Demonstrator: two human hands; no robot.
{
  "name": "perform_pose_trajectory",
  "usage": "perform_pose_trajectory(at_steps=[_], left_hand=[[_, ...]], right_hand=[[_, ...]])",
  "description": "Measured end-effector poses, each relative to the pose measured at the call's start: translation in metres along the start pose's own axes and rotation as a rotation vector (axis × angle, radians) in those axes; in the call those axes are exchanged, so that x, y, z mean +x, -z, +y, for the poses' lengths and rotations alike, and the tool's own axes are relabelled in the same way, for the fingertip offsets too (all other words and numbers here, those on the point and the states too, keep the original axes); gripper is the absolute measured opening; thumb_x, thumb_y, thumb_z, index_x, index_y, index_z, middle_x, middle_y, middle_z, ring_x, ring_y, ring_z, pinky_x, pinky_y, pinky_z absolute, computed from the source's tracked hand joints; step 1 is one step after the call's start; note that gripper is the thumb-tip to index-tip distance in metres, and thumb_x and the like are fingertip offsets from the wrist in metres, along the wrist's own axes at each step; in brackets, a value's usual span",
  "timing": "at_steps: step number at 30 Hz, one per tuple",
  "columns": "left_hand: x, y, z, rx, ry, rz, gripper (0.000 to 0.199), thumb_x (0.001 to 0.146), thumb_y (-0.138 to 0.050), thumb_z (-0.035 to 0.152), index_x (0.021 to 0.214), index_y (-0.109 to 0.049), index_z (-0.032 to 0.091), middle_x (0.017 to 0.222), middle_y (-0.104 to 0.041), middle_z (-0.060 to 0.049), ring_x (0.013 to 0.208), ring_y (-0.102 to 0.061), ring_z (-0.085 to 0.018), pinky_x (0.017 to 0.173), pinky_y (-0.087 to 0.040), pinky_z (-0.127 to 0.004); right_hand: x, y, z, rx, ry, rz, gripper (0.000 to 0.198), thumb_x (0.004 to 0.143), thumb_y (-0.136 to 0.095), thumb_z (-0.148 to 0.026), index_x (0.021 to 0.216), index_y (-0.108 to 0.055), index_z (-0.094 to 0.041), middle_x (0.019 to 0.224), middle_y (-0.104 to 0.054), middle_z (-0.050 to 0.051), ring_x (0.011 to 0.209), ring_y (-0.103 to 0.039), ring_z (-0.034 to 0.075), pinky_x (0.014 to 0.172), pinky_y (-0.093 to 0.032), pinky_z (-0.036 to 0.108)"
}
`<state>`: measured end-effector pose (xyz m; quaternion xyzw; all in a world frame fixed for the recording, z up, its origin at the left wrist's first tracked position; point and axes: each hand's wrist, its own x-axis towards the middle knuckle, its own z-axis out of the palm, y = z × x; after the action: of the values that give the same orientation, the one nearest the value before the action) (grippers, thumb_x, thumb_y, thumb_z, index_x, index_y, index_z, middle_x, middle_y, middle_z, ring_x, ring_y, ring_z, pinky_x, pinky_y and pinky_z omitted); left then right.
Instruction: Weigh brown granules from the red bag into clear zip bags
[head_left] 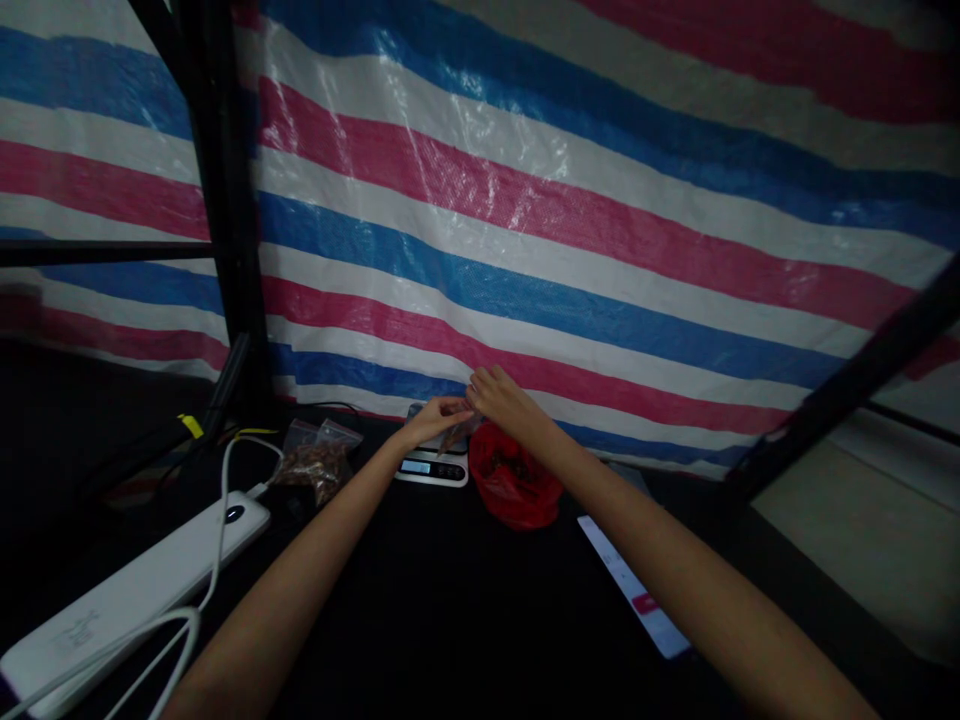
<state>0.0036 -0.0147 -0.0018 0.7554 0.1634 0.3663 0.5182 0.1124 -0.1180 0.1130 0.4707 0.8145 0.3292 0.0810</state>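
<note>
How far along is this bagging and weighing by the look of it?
Done, it seems: two filled clear bags lie left of the scale. In hand: left hand and right hand hold a small bag over it. Left: the red bag still holds contents.

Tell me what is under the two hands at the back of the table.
A small digital scale sits under the left hand and right hand. Its display shows; its platform and whatever the fingers pinch are mostly covered.
</note>
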Motion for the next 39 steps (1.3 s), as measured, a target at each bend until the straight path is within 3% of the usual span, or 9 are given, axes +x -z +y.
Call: perform_pose_trajectory(at_steps=[5,10,13,17,21,26,29,33,39], left_hand=[[-0.004,0.023,0.004,0.2,0.028,0.094,0.056,0.069,-0.056,0.051,0.107,-0.057,0.011,0.088,-0.066,-0.008,0.077,-0.059,-0.018,0.071,-0.044,-0.028],[-0.014,0.045,-0.013,0.608,0.102,0.24,0.059,0.066,-0.056,0.054,0.107,-0.057,0.012,0.101,-0.062,-0.009,0.091,-0.055,-0.022,0.08,-0.041,-0.03],[-0.021,0.036,-0.019,0.724,0.075,0.201,0.067,0.069,-0.055,0.053,0.12,-0.045,0.012,0.114,-0.054,-0.011,0.103,-0.049,-0.023,0.088,-0.036,-0.032],[-0.024,-0.001,-0.001,0.897,-0.073,0.393,0.046,0.084,-0.037,0.045,0.118,-0.043,0.015,0.114,-0.05,-0.01,0.105,-0.043,-0.021,0.089,-0.032,-0.034],[-0.03,-0.051,0.023,1.109,-0.276,0.138,0.043,0.085,-0.033,0.048,0.092,-0.057,0.013,0.096,-0.054,-0.009,0.095,-0.046,-0.022,0.083,-0.033,-0.035],[-0.053,-0.095,0.026,1.255,-0.348,-0.147,0.031,0.081,-0.046,0.04,0.082,-0.058,0.012,0.087,-0.055,-0.009,0.09,-0.047,-0.021,0.079,-0.032,-0.035],[-0.069,-0.107,0.023,1.246,-0.458,-0.254,0.012,0.083,-0.045,0.021,0.086,-0.055,0.015,0.086,-0.056,-0.005,0.09,-0.047,-0.017,0.085,-0.03,-0.034],[-0.082,-0.115,0.02,1.283,-0.621,-0.275,0.015,0.083,-0.044,0.013,0.094,-0.053,0.017,0.106,-0.052,-0.005,0.101,-0.043,-0.017,0.092,-0.026,-0.036],[-0.088,-0.116,0.021,1.358,-0.7,-0.318,0.015,0.084,-0.041,0.016,0.094,-0.053,0.02,0.107,-0.051,-0.004,0.09,-0.047,-0.015,0.075,-0.034,-0.031]], right_hand=[[-0.03,-0.003,0.016,-0.021,-0.138,-0.018,0.026,0.083,-0.035,-0.008,0.104,-0.052,-0.013,0.102,-0.055,0.014,0.1,-0.045,0.026,0.083,-0.031,0.039],[-0.081,-0.045,0.024,0.027,-0.154,-0.266,0.017,0.082,-0.042,-0.011,0.092,-0.056,-0.013,0.089,-0.06,0.013,0.082,-0.056,0.022,0.069,-0.035,0.032],[-0.101,-0.079,0.015,0.042,-0.151,-0.337,0.017,0.081,-0.042,-0.009,0.09,-0.056,-0.012,0.087,-0.061,0.013,0.076,-0.058,0.022,0.062,-0.035,0.03],[-0.103,-0.11,0.004,-0.042,-0.143,-0.231,0.025,0.079,-0.04,-0.004,0.099,-0.053,-0.013,0.094,-0.059,0.013,0.08,-0.056,0.023,0.065,-0.036,0.033],[-0.096,-0.127,0.004,-0.104,-0.088,-0.142,0.028,0.079,-0.037,-0.004,0.101,-0.052,-0.015,0.097,-0.057,0.013,0.084,-0.053,0.022,0.07,-0.036,0.034],[-0.097,-0.133,0.006,-0.034,-0.031,-0.194,0.025,0.081,-0.037,-0.006,0.097,-0.054,-0.014,0.095,-0.058,0.013,0.084,-0.051,0.022,0.068,-0.035,0.033],[-0.1,-0.133,0.008,0.031,0.022,-0.192,0.022,0.081,-0.039,-0.008,0.098,-0.053,-0.014,0.095,-0.057,0.012,0.085,-0.051,0.021,0.069,-0.035,0.032],[-0.101,-0.132,0.01,0.086,0.147,-0.171,0.02,0.082,-0.043,-0.009,0.098,-0.051,-0.015,0.094,-0.057,0.008,0.084,-0.052,0.019,0.07,-0.036,0.03],[-0.1,-0.13,0.004,0.09,0.267,-0.139,0.018,0.082,-0.042,-0.009,0.096,-0.051,-0.016,0.091,-0.057,0.007,0.079,-0.052,0.017,0.063,-0.036,0.028]])
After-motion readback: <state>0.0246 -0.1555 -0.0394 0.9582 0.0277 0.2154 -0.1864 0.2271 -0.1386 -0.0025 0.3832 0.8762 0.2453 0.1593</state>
